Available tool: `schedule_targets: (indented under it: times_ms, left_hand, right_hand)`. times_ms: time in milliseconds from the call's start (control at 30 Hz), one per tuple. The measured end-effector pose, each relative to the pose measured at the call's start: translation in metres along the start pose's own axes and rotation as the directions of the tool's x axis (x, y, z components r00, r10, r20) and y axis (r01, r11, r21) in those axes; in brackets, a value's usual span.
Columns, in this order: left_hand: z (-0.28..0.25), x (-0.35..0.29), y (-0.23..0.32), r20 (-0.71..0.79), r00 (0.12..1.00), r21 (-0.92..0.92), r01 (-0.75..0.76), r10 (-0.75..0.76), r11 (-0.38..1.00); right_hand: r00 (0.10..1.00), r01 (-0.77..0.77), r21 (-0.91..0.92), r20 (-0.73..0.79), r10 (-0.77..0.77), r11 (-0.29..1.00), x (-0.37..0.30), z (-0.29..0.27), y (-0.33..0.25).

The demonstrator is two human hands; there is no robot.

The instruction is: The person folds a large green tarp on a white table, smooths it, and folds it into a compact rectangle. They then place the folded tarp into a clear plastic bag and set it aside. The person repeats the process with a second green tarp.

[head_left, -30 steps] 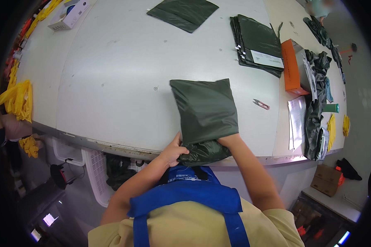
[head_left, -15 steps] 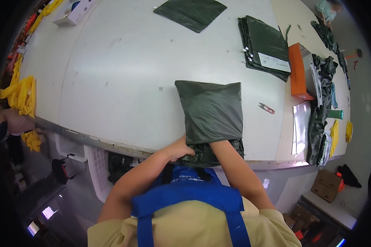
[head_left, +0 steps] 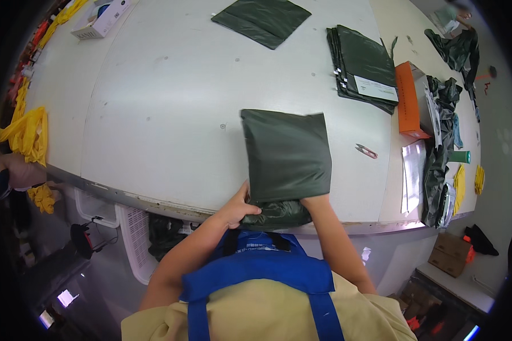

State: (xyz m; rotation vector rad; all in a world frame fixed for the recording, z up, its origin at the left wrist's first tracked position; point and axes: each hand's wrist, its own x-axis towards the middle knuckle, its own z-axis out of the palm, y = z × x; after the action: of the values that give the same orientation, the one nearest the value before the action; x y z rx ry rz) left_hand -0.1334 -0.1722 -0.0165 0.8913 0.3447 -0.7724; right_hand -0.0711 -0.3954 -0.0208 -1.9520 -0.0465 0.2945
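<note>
A dark green square fabric bag (head_left: 289,153) is in front of me at the table's near edge, its near part gathered into a glossy, crumpled fold. My left hand (head_left: 239,211) grips this fold at the left, thumb on top and fingers partly under the cloth. Up to the wrist, my right hand (head_left: 316,201) is inside or beneath the bag from the near side, so its fingers are hidden. Red-handled thread snips (head_left: 366,151) lie on the table to the right.
Farther right, a stack of dark green bags (head_left: 365,65) bears a white paper, beside an orange box (head_left: 408,99). One flat green piece (head_left: 263,21) lies at the far side. Yellow cloth (head_left: 31,135) hangs over the left edge. A white basket (head_left: 135,241) stands below.
The bag has shifted slightly left and its surface looks smoother and fuller. My right wrist has moved right, to the bag's right corner. My left hand stays on the fold.
</note>
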Motion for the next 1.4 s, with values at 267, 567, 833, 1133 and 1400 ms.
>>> schedule_targets:
  times_ms: [267,567,833,1133,1400]
  left_hand:
    - [-0.017,-0.006,0.007,0.048,0.996,0.106,0.073,-0.079,0.992]
    - [0.000,-0.011,0.019,0.026,1.000,0.189,0.006,-0.011,0.982]
    - [-0.008,-0.041,-0.014,-0.050,0.995,0.556,-0.045,0.087,0.830]
    - [-0.005,0.009,0.104,0.116,0.976,-0.168,-0.164,0.185,0.972]
    - [-0.006,0.021,0.060,-0.174,0.979,0.425,-0.024,0.108,0.905]
  right_hand:
    - [0.979,0.135,-0.630,0.202,-0.006,0.764,-0.042,0.016,-0.065]
    - [0.820,-0.537,0.199,-0.105,0.562,0.820,-0.060,-0.060,0.008]
    - [0.778,-0.591,0.434,0.083,0.623,0.680,-0.118,-0.042,-0.002]
    - [0.862,-0.148,0.699,-0.256,0.438,0.700,-0.068,-0.041,-0.036]
    - [0.875,-0.261,-0.092,0.398,0.276,0.961,-0.111,-0.038,-0.074]
